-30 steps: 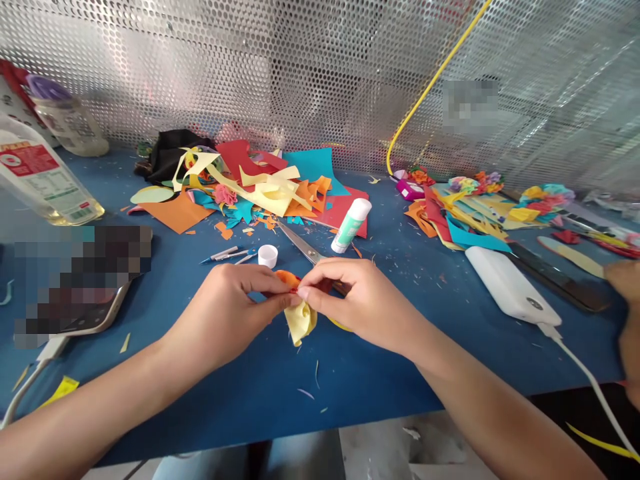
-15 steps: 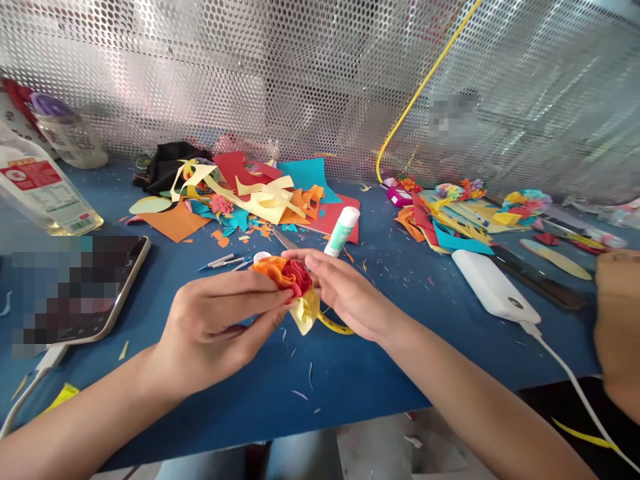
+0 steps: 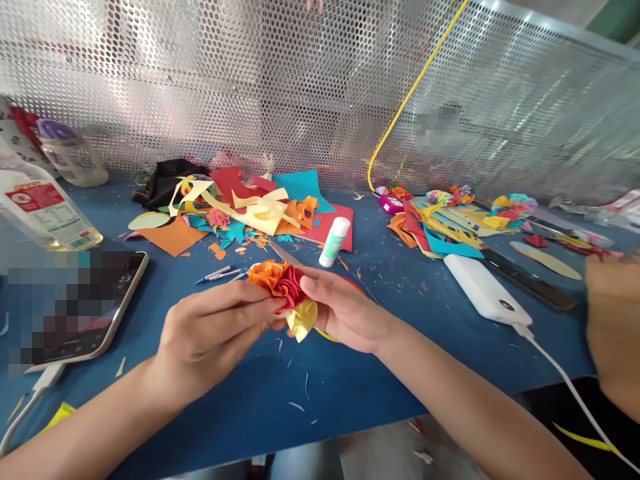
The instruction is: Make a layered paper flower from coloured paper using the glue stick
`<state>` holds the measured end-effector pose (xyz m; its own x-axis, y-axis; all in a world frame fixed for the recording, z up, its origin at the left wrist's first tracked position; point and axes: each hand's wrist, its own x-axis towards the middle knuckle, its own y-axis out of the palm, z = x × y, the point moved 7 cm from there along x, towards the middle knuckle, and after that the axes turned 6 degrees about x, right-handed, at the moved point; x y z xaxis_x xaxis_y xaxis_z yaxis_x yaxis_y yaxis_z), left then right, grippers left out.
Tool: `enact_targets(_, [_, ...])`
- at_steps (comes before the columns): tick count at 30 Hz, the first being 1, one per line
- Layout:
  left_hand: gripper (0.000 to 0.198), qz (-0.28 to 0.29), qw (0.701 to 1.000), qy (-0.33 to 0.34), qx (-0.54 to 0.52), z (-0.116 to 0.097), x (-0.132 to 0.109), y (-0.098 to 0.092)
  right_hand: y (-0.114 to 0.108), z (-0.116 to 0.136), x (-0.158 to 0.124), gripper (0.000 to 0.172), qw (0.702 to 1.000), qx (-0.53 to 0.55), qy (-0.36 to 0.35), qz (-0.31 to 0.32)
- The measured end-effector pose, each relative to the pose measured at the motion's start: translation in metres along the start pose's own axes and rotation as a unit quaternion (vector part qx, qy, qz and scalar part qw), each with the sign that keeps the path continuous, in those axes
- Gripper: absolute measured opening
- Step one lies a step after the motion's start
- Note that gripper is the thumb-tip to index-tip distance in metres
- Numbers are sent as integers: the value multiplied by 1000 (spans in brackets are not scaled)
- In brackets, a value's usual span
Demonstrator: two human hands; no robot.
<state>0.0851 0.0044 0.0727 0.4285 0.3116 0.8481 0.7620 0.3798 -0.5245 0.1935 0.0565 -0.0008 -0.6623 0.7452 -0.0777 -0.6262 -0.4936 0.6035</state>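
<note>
Both my hands meet over the blue table (image 3: pixel 380 373) around a small paper flower cluster (image 3: pixel 281 283) of orange, red and pale yellow rolled blooms. My left hand (image 3: pixel 215 337) pinches the cluster from the left with thumb and fingers closed on its base. My right hand (image 3: pixel 345 310) cups it from the right, fingers curled beneath the yellow bloom. Just behind the flowers a pair of scissors (image 3: pixel 283 253) lies on the table, partly hidden.
A heap of coloured paper scraps (image 3: pixel 250 203) lies behind, with a glue stick (image 3: pixel 334 241) standing beside it. Left: a phone (image 3: pixel 85 303), a bottle (image 3: pixel 43 207). Right: a white power bank (image 3: pixel 485 290), more paper flowers (image 3: pixel 465 207), another person's hand (image 3: pixel 615 320). Perforated metal screen (image 3: pixel 250 80) behind.
The flower cluster has been lifted and turned so its orange and red blooms face up. My right hand went from pinching its top to cupping it from the side.
</note>
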Motion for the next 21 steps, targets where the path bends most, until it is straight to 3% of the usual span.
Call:
enact_targets(10, [41,-10,996,-77,-53,17,-5,5,2,5,1,29,999,16,-23,43])
enact_targets(15, [29,-12,993,-103,-58,20,-4,6,1,1,1,32,998,20,3,54])
enact_targets(21, [15,35,979,-188,-73,28,-6,13,3,-2,1,32,998,17,22,64])
